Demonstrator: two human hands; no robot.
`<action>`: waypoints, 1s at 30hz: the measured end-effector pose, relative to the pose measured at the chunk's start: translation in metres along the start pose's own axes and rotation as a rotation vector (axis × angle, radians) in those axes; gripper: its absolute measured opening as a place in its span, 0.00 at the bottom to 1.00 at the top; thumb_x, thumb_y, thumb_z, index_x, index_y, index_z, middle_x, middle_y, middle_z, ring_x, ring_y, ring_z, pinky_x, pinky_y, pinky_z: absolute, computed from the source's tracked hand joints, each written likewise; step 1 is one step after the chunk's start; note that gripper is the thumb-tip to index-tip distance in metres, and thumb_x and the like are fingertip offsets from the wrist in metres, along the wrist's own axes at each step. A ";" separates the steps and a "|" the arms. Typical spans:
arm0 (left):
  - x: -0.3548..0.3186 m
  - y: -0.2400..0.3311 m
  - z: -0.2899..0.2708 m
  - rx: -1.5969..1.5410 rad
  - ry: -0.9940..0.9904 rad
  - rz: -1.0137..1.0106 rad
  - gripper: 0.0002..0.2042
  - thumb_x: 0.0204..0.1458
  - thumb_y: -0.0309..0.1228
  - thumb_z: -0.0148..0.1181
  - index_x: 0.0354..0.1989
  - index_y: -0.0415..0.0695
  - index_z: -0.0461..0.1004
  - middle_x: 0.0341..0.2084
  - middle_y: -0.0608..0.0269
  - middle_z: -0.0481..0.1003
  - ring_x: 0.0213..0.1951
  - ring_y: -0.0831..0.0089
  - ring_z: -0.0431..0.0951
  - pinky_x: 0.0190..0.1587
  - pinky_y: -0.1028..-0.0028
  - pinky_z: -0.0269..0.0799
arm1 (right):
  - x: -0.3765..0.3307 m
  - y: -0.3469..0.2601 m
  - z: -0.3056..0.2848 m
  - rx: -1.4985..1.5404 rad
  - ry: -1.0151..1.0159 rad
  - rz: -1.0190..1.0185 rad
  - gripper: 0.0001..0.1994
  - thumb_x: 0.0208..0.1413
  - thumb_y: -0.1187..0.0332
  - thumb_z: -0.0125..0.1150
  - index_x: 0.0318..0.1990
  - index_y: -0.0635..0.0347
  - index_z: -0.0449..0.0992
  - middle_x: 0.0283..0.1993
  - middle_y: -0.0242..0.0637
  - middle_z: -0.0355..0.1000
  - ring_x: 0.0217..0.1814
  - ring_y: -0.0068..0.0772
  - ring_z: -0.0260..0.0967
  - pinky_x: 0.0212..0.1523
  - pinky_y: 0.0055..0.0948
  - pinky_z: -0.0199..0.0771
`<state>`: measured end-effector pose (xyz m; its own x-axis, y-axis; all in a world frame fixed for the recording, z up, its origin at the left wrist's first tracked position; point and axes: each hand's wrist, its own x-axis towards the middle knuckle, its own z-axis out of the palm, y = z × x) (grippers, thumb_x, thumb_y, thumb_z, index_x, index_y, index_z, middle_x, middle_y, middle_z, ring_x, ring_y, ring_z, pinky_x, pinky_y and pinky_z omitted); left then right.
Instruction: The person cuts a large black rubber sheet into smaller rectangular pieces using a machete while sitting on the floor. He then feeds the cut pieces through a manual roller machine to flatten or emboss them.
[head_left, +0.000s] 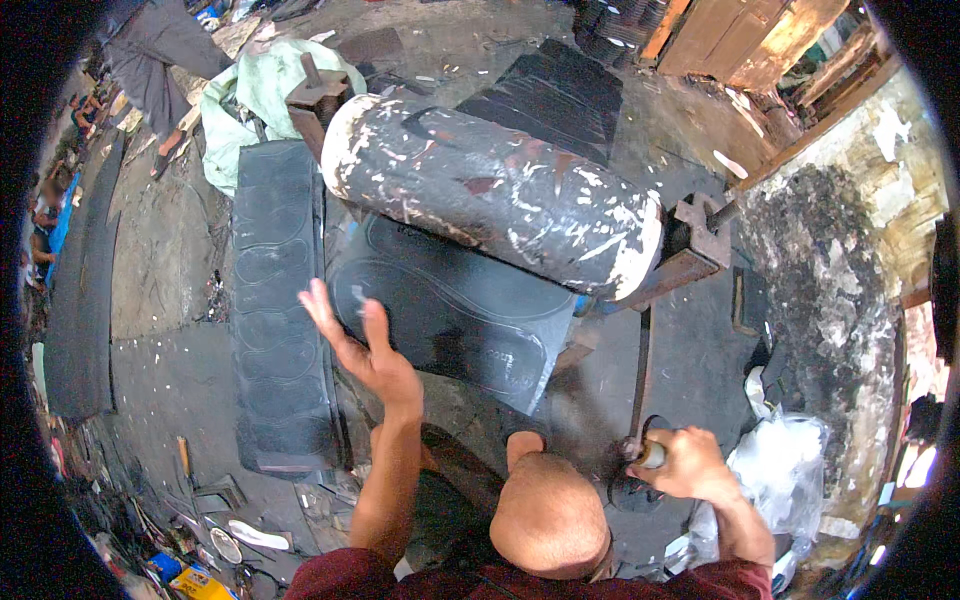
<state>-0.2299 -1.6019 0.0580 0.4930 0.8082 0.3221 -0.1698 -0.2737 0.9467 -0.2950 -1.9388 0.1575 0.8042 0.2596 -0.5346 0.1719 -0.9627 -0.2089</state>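
My left hand [380,362] is raised with fingers spread, over the left edge of a dark rubber sheet [455,300]. Pale curved outlines, like shoe soles, mark that sheet, and its far edge lies beneath a thick roller [490,195]. The roller is black with white scuffs and pale ends, held between metal brackets [700,240]. At the lower right, my right hand [690,465] is closed round a pale cylindrical handle [652,455]. What the handle joins to is dark and cannot be made out clearly.
Left of the roller lies a long stack of dark outlined sheets [275,310]. A pale green sack [262,95] sits behind it. Clear plastic bags [785,460] lie beside the stained wall [830,250]. A person's trousered leg [160,65] shows at the upper left.
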 end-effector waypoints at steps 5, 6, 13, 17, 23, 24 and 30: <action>0.018 0.006 0.029 0.343 0.126 0.272 0.30 0.57 0.36 0.57 0.67 0.42 0.56 0.68 0.42 0.48 0.71 0.53 0.42 0.69 0.58 0.37 | 0.003 0.007 -0.084 -0.189 0.533 -0.015 0.10 0.32 0.75 0.62 0.28 0.56 0.76 0.23 0.40 0.72 0.25 0.48 0.71 0.30 0.40 0.69; 0.020 0.010 0.044 0.529 0.106 0.314 0.29 0.57 0.36 0.57 0.66 0.43 0.58 0.68 0.41 0.50 0.71 0.53 0.42 0.69 0.58 0.37 | 0.016 0.021 -0.098 -0.309 0.697 0.019 0.12 0.33 0.77 0.60 0.31 0.57 0.74 0.26 0.40 0.72 0.26 0.48 0.69 0.29 0.41 0.67; 0.090 0.140 0.206 0.778 -1.267 0.497 0.33 0.57 0.59 0.42 0.48 0.39 0.77 0.51 0.46 0.74 0.57 0.48 0.70 0.59 0.57 0.64 | 0.125 0.060 -0.140 -0.555 1.264 0.133 0.13 0.37 0.71 0.65 0.33 0.49 0.70 0.26 0.35 0.74 0.29 0.43 0.73 0.31 0.36 0.67; 0.082 0.125 0.219 0.985 -1.534 0.477 0.37 0.53 0.65 0.43 0.44 0.38 0.79 0.45 0.42 0.76 0.53 0.50 0.74 0.56 0.60 0.68 | 0.189 0.092 -0.160 -0.473 1.200 0.187 0.20 0.37 0.65 0.70 0.42 0.45 0.74 0.27 0.37 0.76 0.31 0.44 0.75 0.31 0.42 0.71; 0.033 0.084 0.162 0.181 -0.690 1.019 0.26 0.41 0.47 0.67 0.45 0.42 0.75 0.41 0.54 0.75 0.47 0.54 0.75 0.55 0.58 0.66 | 0.375 0.236 -0.075 -0.322 0.625 0.243 0.17 0.43 0.51 0.62 0.43 0.38 0.81 0.36 0.45 0.79 0.39 0.51 0.78 0.42 0.48 0.78; 0.050 0.079 0.154 0.302 -0.676 1.054 0.26 0.40 0.47 0.67 0.45 0.43 0.75 0.43 0.54 0.75 0.47 0.55 0.75 0.55 0.58 0.66 | 0.382 0.164 -0.064 -0.183 0.647 0.258 0.16 0.46 0.51 0.59 0.42 0.38 0.81 0.38 0.46 0.79 0.41 0.51 0.77 0.44 0.48 0.77; 0.037 0.067 0.137 0.283 -0.590 1.105 0.27 0.39 0.46 0.65 0.49 0.46 0.74 0.49 0.56 0.74 0.52 0.59 0.73 0.57 0.59 0.64 | 0.360 0.188 -0.016 0.241 0.895 0.064 0.18 0.49 0.51 0.60 0.43 0.49 0.78 0.44 0.40 0.75 0.44 0.40 0.74 0.46 0.37 0.74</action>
<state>-0.1065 -1.6615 0.1338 0.5209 -0.2500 0.8162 -0.5783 -0.8067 0.1220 0.0359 -2.0276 -0.0606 0.9647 -0.0451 0.2594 0.0703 -0.9054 -0.4187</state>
